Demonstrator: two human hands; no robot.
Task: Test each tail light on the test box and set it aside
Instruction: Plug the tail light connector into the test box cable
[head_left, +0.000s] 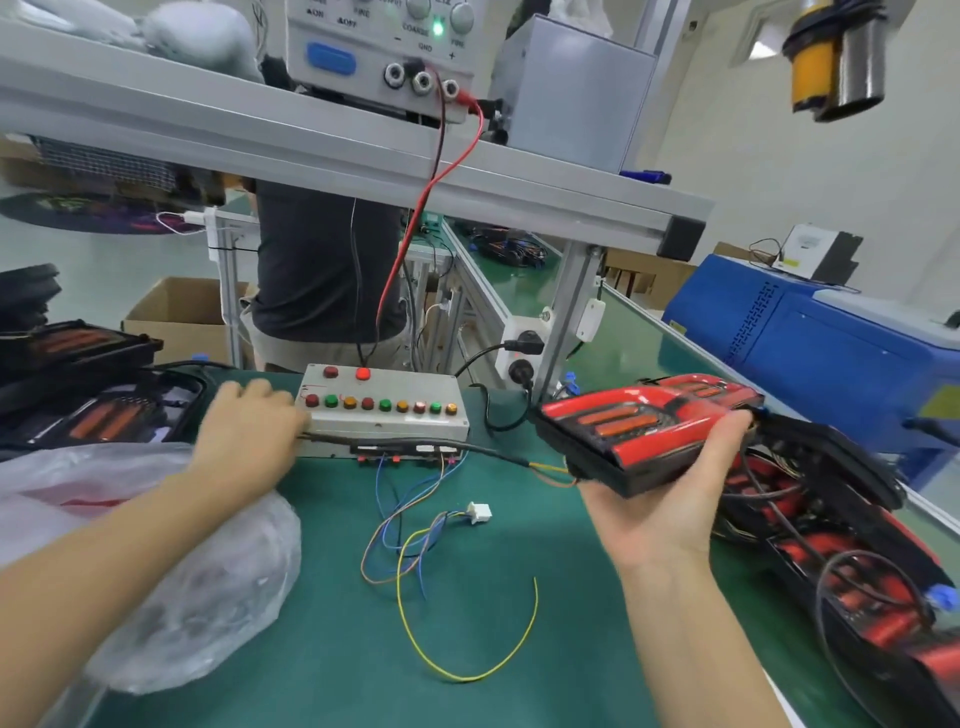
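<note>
A grey test box (384, 415) with a row of red, green and orange buttons sits mid-table on the green mat. My left hand (249, 431) lies against its left end, blurred, fingers near the first red button. My right hand (675, 499) holds a red and black tail light (639, 431) from below, palm up, to the right of the box. A cable runs from the tail light to the box's front. More tail lights are piled at the right (841, 561) and lie at the left (98, 415).
Loose coloured wires with a white plug (479, 512) lie on the mat in front of the box. A plastic bag (171, 571) sits under my left forearm. A power supply (384, 47) stands on the shelf above. A person stands behind the bench.
</note>
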